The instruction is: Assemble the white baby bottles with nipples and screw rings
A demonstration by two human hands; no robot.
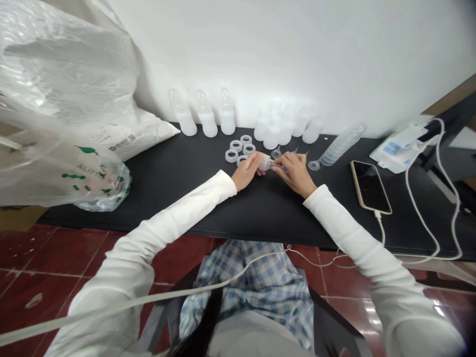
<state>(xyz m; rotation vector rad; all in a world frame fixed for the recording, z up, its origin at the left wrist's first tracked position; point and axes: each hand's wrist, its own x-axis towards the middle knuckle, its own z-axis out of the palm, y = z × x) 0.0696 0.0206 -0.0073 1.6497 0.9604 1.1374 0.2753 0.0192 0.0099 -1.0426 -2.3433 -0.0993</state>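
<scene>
My left hand (248,171) is closed around a translucent bottle collar (265,162) above the black table. A clear baby bottle nipple (272,164) points out of the collar to the right. My right hand (296,174) pinches the nipple's tip with thumb and fingers. Several loose white collar rings (236,145) lie just beyond my left hand. Behind my hands lies a clear nipple (276,152), and another nipple (314,165) rests right of my right hand. Several frosted bottles (273,131) stand close together by the wall. A leaning stack of clear caps (340,146) is to the right.
Three capped bottles (206,121) stand along the wall at left. Large plastic bags (85,153) cover the table's left end. A phone (371,187) on a charging cable and a white packet (398,148) lie at right. A white cable (148,300) crosses over my lap.
</scene>
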